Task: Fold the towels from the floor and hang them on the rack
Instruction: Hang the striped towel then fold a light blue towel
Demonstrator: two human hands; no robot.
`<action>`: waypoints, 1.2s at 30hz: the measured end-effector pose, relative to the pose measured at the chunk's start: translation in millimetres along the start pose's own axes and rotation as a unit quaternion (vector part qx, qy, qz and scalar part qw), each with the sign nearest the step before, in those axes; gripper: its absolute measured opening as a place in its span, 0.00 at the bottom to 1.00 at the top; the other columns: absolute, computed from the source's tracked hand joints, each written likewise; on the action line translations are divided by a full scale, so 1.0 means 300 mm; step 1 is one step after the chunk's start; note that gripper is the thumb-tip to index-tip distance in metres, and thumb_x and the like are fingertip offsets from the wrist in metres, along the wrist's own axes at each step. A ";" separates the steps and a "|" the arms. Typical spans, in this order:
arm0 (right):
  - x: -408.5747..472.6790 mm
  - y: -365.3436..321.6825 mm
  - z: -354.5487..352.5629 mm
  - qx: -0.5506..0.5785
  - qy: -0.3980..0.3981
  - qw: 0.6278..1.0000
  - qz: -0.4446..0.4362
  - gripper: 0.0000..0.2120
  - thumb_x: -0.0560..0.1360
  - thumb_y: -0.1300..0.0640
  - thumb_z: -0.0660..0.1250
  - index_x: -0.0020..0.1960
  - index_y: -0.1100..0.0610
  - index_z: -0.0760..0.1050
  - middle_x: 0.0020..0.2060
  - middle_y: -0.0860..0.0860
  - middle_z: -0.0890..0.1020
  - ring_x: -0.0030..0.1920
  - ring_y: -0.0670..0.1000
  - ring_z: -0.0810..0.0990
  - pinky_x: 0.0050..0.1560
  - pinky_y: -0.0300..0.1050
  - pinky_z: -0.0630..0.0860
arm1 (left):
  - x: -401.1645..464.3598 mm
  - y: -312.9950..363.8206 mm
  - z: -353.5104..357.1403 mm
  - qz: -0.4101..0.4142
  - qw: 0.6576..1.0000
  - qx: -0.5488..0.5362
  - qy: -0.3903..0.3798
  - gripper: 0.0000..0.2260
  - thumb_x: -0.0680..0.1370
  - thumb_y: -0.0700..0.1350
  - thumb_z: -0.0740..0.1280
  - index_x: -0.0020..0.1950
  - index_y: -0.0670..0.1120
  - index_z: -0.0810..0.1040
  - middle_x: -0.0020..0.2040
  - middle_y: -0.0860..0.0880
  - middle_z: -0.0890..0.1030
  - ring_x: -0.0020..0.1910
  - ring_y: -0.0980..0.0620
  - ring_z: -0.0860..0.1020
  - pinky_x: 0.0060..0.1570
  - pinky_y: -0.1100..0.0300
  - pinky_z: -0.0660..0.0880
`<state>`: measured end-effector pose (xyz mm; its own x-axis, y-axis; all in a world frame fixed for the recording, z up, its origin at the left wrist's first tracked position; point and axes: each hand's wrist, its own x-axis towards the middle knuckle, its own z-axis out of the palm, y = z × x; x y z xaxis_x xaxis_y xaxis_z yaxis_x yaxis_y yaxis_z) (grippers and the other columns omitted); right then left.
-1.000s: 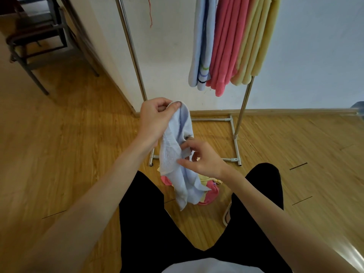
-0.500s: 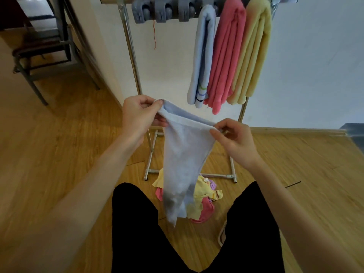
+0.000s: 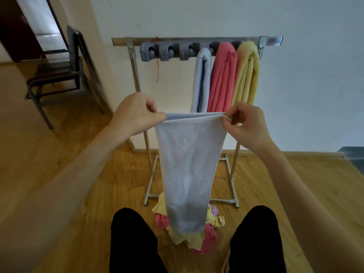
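Pale blue terry towel (image 3: pixel 187 174) now hangs stretched flat between both hands in front of the steel towel rack (image 3: pixel 197 41), its top edge doubled; a second ago it dangled bunched from the left hand (image 3: pixel 136 115) alone. Left fingers (image 3: pixel 157 116) and the right hand's (image 3: pixel 246 123) fingers each pinch a top corner. With corners found, folding can likely proceed. Behind it hang folded blue (image 3: pixel 201 79), pink (image 3: pixel 223 79) and yellow (image 3: pixel 247 75) towels; a crumpled heap of pink and yellow towels (image 3: pixel 204 239) lies on the wooden floor (image 3: pixel 78 203)
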<state>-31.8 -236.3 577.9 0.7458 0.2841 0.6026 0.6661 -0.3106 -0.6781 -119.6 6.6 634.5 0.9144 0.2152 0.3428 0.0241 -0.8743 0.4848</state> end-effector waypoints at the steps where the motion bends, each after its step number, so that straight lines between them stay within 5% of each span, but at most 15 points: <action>1: -0.002 0.007 0.003 -0.003 0.004 1.000 0.002 0.06 0.70 0.67 0.70 0.40 0.59 0.74 0.32 0.50 0.79 0.31 0.44 0.77 0.35 0.39 0.78 | -0.003 -0.007 0.010 0.001 0.999 0.020 -0.026 0.06 0.73 0.46 0.70 0.37 0.47 0.78 0.34 0.49 0.79 0.35 0.53 0.77 0.34 0.62 0.71; 5: -0.032 0.041 0.021 0.004 0.010 1.000 0.019 0.09 0.71 0.66 0.69 0.47 0.57 0.72 0.35 0.49 0.79 0.35 0.47 0.78 0.38 0.36 0.77 | -0.036 -0.035 0.073 0.027 0.993 0.018 -0.114 0.03 0.75 0.43 0.66 0.42 0.49 0.76 0.43 0.50 0.78 0.42 0.53 0.76 0.39 0.60 0.72; 11: -0.070 0.083 0.058 -0.005 -0.017 0.999 0.045 0.08 0.71 0.68 0.69 0.45 0.56 0.78 0.36 0.43 0.80 0.36 0.41 0.78 0.39 0.32 0.75 | -0.116 -0.014 0.148 0.141 0.947 -0.042 -0.286 0.23 0.80 0.37 0.58 0.69 0.61 0.64 0.53 0.58 0.71 0.49 0.61 0.72 0.45 0.65 0.69; 13: -0.075 0.088 0.061 -0.003 -0.025 0.998 0.049 0.08 0.71 0.68 0.69 0.45 0.55 0.78 0.37 0.45 0.80 0.37 0.42 0.78 0.39 0.31 0.75 | -0.132 -0.017 0.170 0.187 0.925 -0.033 -0.329 0.24 0.79 0.35 0.56 0.68 0.61 0.66 0.54 0.56 0.72 0.53 0.60 0.71 0.51 0.62 0.68; 17: -0.077 0.089 0.068 -0.011 -0.051 0.998 0.044 0.07 0.72 0.68 0.68 0.47 0.57 0.78 0.40 0.52 0.82 0.39 0.47 0.79 0.40 0.31 0.74 | -0.131 -0.008 0.176 0.229 0.893 -0.003 -0.388 0.20 0.70 0.39 0.55 0.58 0.50 0.78 0.47 0.55 0.71 0.46 0.60 0.70 0.47 0.65 0.64; 22: -0.084 0.095 0.087 -0.033 -0.083 0.996 0.026 0.08 0.72 0.68 0.68 0.50 0.60 0.80 0.42 0.51 0.83 0.40 0.49 0.80 0.42 0.34 0.76 | -0.120 0.003 0.174 0.261 0.855 -0.013 -0.447 0.23 0.70 0.38 0.59 0.63 0.51 0.77 0.52 0.52 0.76 0.48 0.60 0.74 0.47 0.66 0.72; 27: -0.102 0.117 0.104 -0.044 -0.104 0.993 0.024 0.08 0.73 0.67 0.68 0.49 0.57 0.81 0.39 0.47 0.81 0.38 0.44 0.78 0.42 0.34 0.76 | -0.110 0.000 0.223 0.366 0.862 -0.020 -0.350 0.11 0.75 0.37 0.67 0.55 0.46 0.83 0.45 0.50 0.80 0.41 0.68 0.72 0.43 0.76 0.66; 30: -0.109 0.138 0.105 -0.032 -0.092 0.994 0.053 0.08 0.72 0.67 0.68 0.45 0.55 0.79 0.37 0.44 0.80 0.38 0.45 0.78 0.41 0.34 0.75 | -0.108 -0.010 0.233 0.433 0.867 -0.001 -0.246 0.06 0.76 0.42 0.68 0.49 0.46 0.84 0.47 0.49 0.77 0.45 0.61 0.71 0.45 0.68 0.69; 33: -0.112 0.160 0.097 -0.022 -0.088 0.993 0.074 0.04 0.72 0.66 0.69 0.44 0.58 0.79 0.36 0.48 0.81 0.39 0.49 0.80 0.40 0.39 0.77 | -0.096 0.002 0.242 0.497 0.845 0.007 -0.196 0.06 0.77 0.41 0.65 0.46 0.42 0.82 0.57 0.45 0.78 0.59 0.50 0.73 0.59 0.61 0.69; 36: -0.111 0.164 0.091 -0.008 -0.081 0.993 0.090 0.04 0.72 0.66 0.69 0.43 0.58 0.79 0.36 0.51 0.81 0.36 0.47 0.78 0.38 0.37 0.75 | -0.087 0.014 0.252 0.511 0.835 0.011 -0.206 0.11 0.78 0.42 0.61 0.44 0.40 0.81 0.48 0.43 0.83 0.52 0.44 0.80 0.56 0.58 0.71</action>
<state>-24.0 -236.2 513.1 0.8430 0.3648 0.3954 0.5231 -0.3841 -0.7608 -112.8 -35.5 566.9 0.5240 -0.8110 0.2601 -0.8496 -0.5193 0.0925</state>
